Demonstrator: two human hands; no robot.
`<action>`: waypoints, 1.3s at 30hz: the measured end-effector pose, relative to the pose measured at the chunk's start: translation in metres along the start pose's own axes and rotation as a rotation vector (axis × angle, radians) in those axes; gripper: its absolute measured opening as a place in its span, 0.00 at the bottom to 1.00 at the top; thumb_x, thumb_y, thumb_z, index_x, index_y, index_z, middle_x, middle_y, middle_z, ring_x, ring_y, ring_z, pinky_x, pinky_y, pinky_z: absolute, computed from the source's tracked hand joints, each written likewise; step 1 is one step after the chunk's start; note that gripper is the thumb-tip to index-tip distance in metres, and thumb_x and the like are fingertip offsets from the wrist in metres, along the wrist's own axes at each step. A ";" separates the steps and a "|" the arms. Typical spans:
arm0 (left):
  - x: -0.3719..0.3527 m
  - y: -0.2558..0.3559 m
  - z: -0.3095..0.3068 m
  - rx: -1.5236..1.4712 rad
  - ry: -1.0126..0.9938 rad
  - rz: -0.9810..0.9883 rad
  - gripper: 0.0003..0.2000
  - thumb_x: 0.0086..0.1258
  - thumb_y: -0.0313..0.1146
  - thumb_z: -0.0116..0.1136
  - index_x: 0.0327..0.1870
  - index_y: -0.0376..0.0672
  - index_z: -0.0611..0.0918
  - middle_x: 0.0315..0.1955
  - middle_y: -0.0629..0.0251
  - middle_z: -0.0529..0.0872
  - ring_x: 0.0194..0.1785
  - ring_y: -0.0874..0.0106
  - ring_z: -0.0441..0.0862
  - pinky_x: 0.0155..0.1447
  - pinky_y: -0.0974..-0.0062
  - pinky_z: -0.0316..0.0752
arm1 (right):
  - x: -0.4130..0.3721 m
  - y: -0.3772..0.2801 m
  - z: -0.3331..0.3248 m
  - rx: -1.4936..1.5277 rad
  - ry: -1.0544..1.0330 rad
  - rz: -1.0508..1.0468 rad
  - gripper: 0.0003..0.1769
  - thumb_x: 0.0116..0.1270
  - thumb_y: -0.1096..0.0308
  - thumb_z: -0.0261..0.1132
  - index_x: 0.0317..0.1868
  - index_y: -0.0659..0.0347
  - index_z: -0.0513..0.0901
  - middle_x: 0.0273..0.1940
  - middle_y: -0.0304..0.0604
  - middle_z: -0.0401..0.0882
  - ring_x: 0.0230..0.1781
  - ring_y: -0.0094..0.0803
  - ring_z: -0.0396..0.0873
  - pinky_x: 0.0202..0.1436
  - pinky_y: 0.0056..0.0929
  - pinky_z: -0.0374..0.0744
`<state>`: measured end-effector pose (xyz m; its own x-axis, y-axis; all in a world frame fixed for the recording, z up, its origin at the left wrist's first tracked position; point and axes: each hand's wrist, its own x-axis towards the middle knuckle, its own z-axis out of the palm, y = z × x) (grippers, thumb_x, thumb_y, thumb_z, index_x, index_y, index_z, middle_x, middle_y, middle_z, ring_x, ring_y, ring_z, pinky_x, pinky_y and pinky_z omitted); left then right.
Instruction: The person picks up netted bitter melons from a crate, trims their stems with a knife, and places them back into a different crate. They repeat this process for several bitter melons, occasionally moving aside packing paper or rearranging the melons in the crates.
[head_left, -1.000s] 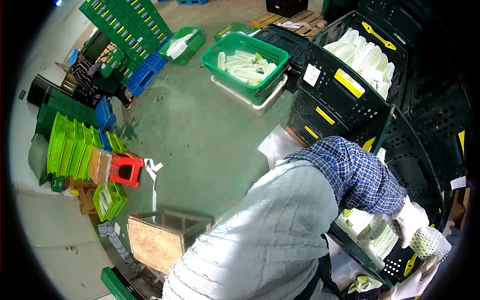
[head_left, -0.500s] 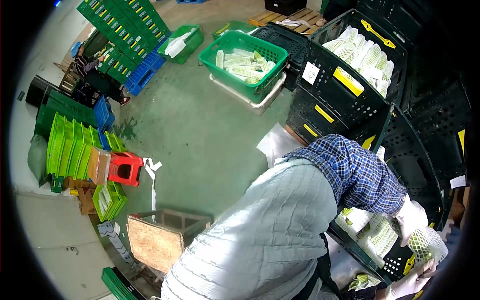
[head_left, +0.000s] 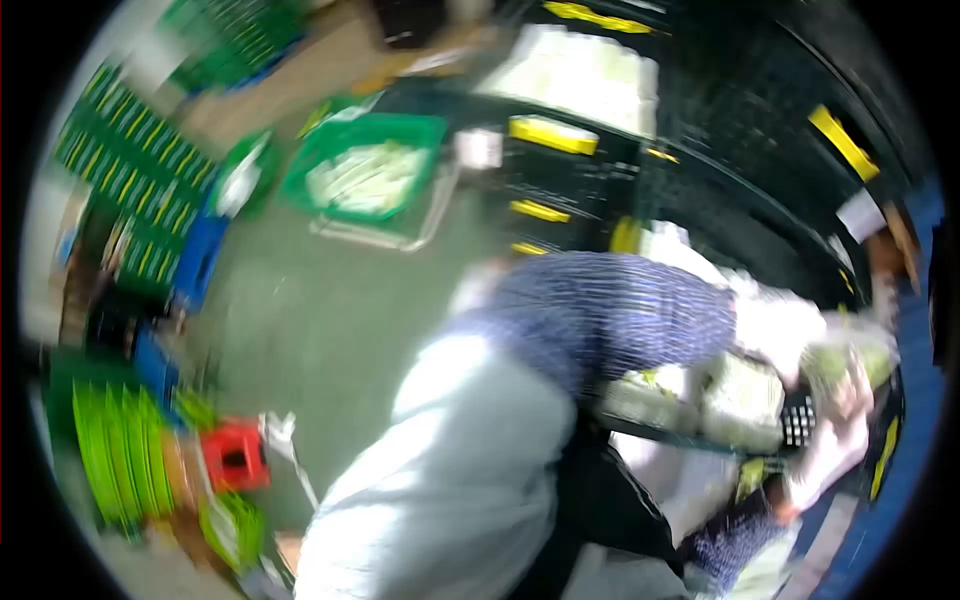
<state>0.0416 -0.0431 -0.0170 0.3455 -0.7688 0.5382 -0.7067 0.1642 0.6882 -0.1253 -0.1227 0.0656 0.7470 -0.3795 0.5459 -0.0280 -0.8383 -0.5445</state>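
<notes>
A pale green vegetable in a white foam net (head_left: 848,362) is between my gloved hands at the right, smeared by motion. My left hand (head_left: 775,328), at the end of a blue checked sleeve, closes on its near side. From below, my right hand (head_left: 835,440) grips it with fingers bent around it. Beneath them stands a black crate (head_left: 798,422) with more net-wrapped vegetables (head_left: 742,402) in it. The exact kind of vegetable is too blurred to make out.
Stacked black crates (head_left: 560,185) with yellow handles rise behind my left arm, the top one holding white-netted produce (head_left: 585,75). Across the green floor stand a green basket (head_left: 300,180) of produce, a red stool (head_left: 235,455), lime-green crates (head_left: 120,450) and tall green crate stacks (head_left: 135,180).
My view has swung, so the surroundings shift left and blur. The netted vegetable and both hands now appear higher in view, with my right hand's fingers further around it.
</notes>
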 end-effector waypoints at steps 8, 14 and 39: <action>0.008 0.029 -0.035 -0.655 0.003 -0.267 0.23 0.44 0.40 0.78 0.39 0.34 0.86 0.33 0.51 0.88 0.38 0.56 0.87 0.45 0.63 0.81 | 0.002 -0.016 0.022 -0.132 -0.239 -0.458 0.39 0.49 0.70 0.70 0.67 0.53 0.78 0.32 0.41 0.84 0.27 0.40 0.83 0.34 0.34 0.82; 0.015 0.033 -0.020 -0.621 0.026 -0.227 0.24 0.45 0.39 0.78 0.43 0.35 0.85 0.35 0.53 0.87 0.39 0.58 0.86 0.47 0.64 0.81 | 0.002 -0.019 0.014 -0.040 -0.218 -0.392 0.47 0.47 0.71 0.72 0.73 0.61 0.70 0.24 0.39 0.83 0.17 0.32 0.80 0.24 0.27 0.79; 0.007 0.055 -0.013 0.043 0.171 0.126 0.30 0.51 0.35 0.76 0.57 0.37 0.80 0.46 0.58 0.86 0.46 0.63 0.85 0.52 0.68 0.80 | -0.043 0.038 0.096 -0.176 -0.101 -0.597 0.44 0.54 0.55 0.68 0.70 0.69 0.71 0.27 0.35 0.79 0.28 0.29 0.80 0.31 0.33 0.81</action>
<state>0.0132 -0.0315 0.0306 0.3500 -0.6274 0.6956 -0.7750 0.2232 0.5912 -0.0944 -0.1010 -0.0394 0.7263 0.2053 0.6560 0.3106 -0.9494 -0.0466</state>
